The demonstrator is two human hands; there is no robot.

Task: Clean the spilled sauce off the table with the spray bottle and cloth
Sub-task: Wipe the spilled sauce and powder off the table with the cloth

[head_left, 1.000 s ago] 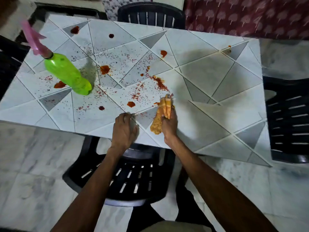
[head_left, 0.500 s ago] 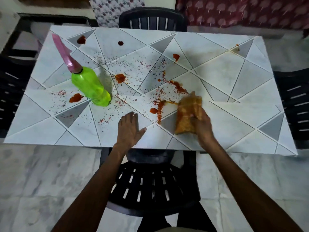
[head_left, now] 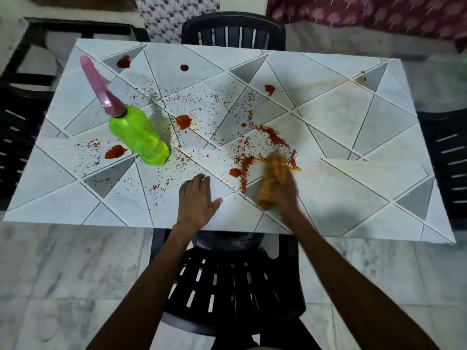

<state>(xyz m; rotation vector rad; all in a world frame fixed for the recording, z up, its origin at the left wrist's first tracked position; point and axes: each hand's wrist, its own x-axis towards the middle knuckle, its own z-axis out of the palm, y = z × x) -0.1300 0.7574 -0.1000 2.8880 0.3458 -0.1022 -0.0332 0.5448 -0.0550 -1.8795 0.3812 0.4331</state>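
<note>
Red sauce [head_left: 273,136] lies in blobs and fine splatter across the middle and left of the white triangle-patterned table [head_left: 353,122]. A green spray bottle [head_left: 137,136] with a pink trigger head stands at the left, untouched. My right hand [head_left: 285,193] grips a bunched orange-stained cloth [head_left: 271,178] on the table near the front edge, just right of a smeared streak of sauce; hand and cloth are motion-blurred. My left hand [head_left: 198,200] rests flat on the table with fingers straight, left of the cloth.
Black plastic chairs stand around the table: one under my arms [head_left: 232,286], one at the far side [head_left: 232,29], one at the right [head_left: 447,160], and another at the left edge. The right half of the table shows faint orange wipe marks.
My right hand has swept the cloth rightward and then slightly back toward the front edge, leaving a smeared streak of sauce. My left hand has gone from curled to flat.
</note>
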